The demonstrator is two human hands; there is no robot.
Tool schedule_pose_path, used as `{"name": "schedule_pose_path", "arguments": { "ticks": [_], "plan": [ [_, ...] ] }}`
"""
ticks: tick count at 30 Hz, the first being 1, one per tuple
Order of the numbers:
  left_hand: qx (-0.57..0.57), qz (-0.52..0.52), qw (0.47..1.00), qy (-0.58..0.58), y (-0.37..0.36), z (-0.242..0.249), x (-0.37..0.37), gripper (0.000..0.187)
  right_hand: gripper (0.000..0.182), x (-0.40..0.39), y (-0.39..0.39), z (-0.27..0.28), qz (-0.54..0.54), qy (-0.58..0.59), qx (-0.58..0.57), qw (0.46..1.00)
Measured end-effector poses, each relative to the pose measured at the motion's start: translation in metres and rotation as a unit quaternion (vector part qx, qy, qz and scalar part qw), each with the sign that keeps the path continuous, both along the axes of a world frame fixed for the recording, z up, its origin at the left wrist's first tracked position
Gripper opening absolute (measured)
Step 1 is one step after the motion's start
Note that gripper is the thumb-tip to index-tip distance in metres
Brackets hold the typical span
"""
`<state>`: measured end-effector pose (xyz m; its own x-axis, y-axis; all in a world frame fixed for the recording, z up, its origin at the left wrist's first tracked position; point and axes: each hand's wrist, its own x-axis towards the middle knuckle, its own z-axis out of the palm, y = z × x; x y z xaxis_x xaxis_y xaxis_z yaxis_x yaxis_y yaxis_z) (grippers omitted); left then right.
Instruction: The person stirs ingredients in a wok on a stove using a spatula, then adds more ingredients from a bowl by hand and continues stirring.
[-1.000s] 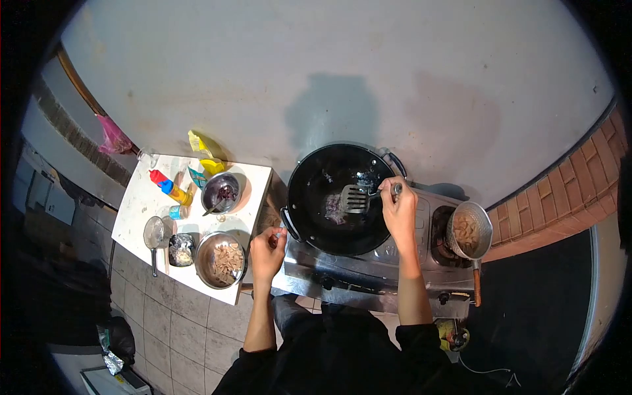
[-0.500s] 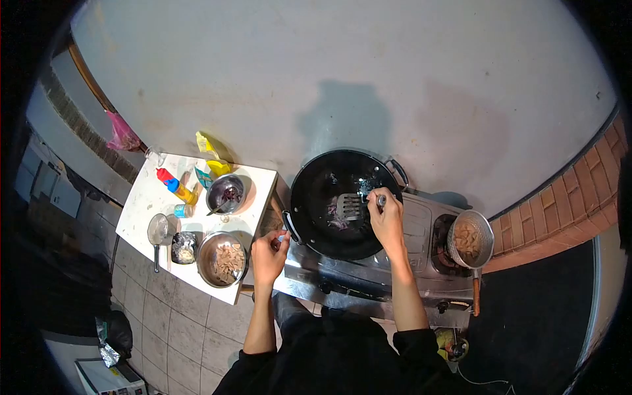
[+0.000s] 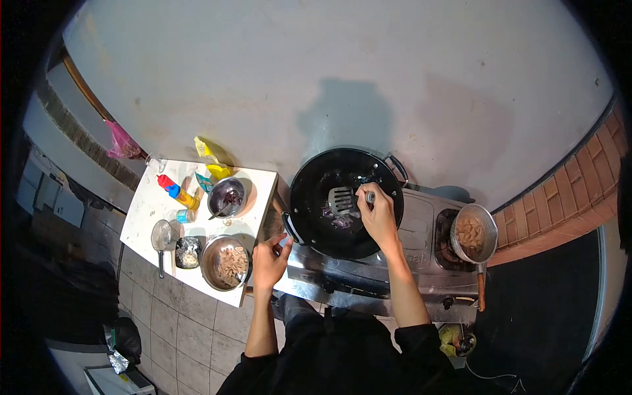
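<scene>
My right hand (image 3: 376, 214) is closed around the handle of a slotted spatula (image 3: 342, 201). The spatula's metal blade rests inside a large black wok (image 3: 355, 243), among small purplish chopped pieces (image 3: 343, 222). My left hand (image 3: 269, 262) has its fingers curled, with thumb and forefinger close together right beside the wok's left handle (image 3: 292, 228); I cannot tell what is between them. The wok stands on the left part of a metal gas stove (image 3: 416, 227).
A pan of cooked-looking pieces (image 3: 488, 253) sits on the right burner. The white table (image 3: 148, 204) at left holds a bowl of pale pieces (image 3: 205, 263), a bowl with dark food (image 3: 241, 204), a strainer (image 3: 160, 253), squeeze bottles (image 3: 176, 191) and a foil-lined container (image 3: 187, 243).
My right hand and the spatula have shifted left in the wok, moving the purplish pieces slightly. My left hand stays beside the left handle. The view has shifted slightly.
</scene>
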<state>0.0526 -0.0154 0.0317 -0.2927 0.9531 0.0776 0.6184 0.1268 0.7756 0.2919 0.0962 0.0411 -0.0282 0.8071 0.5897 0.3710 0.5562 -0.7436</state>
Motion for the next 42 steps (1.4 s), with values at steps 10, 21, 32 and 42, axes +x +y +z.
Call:
{"name": "schedule_pose_path", "arguments": {
  "ticks": [10,21,32,42],
  "plan": [
    [-0.011,-0.023,1.0,-0.002,-0.003,0.001,-0.009,0.035,0.008,-0.003,-0.009,0.002,0.016,-0.006,-0.033,0.999],
    [0.022,-0.037,0.999,0.001,-0.002,0.002,-0.011,0.034,0.01,-0.013,-0.02,0.007,0.067,-0.028,0.004,0.997],
    [0.033,-0.032,0.999,-0.026,-0.001,-0.001,-0.014,0.032,0.012,0.013,-0.069,0.035,0.129,-0.086,-0.013,0.988],
    [0.014,-0.036,0.999,-0.028,0.001,-0.004,-0.018,0.031,0.011,0.002,-0.041,0.0,0.01,-0.035,-0.026,0.999]
  ]
}}
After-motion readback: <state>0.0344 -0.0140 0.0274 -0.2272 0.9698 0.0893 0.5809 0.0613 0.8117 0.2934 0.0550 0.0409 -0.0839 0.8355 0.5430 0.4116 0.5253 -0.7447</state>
